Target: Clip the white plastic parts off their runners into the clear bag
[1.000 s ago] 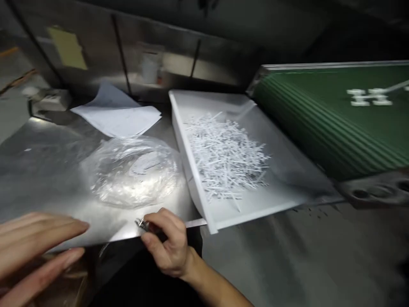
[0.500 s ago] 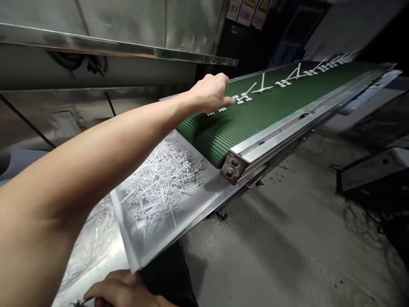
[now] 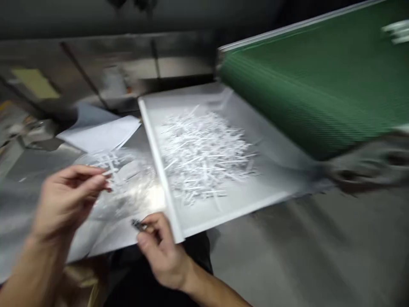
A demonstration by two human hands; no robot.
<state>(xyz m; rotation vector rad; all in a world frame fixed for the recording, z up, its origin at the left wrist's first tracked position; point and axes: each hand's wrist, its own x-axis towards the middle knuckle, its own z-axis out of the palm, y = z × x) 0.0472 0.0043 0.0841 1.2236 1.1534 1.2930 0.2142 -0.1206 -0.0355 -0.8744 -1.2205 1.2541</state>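
My left hand (image 3: 72, 198) pinches a white branched plastic piece (image 3: 110, 164) between thumb and fingertips, above a clear plastic bag (image 3: 128, 200). Closed around a small dark metal tool (image 3: 138, 224) is my right hand (image 3: 164, 251); only the tool's tip sticks out, and blur hides its exact kind. Just beyond the right hand, a white tray (image 3: 161, 170) holds a heap of thin white plastic sticks (image 3: 207, 157). The tool and the white piece are apart.
A green conveyor belt (image 3: 319, 85) slopes down to the tray's far side, with a white piece (image 3: 398, 32) on it at the right edge. White paper sheets (image 3: 99, 132) lie behind my left hand. The metal bench (image 3: 19, 204) continues to the left; grey floor (image 3: 271, 251) shows below.
My left hand has come back from the conveyor and now holds a white branched piece. My right hand has risen into fuller view with its tool. The view has swung left and down.
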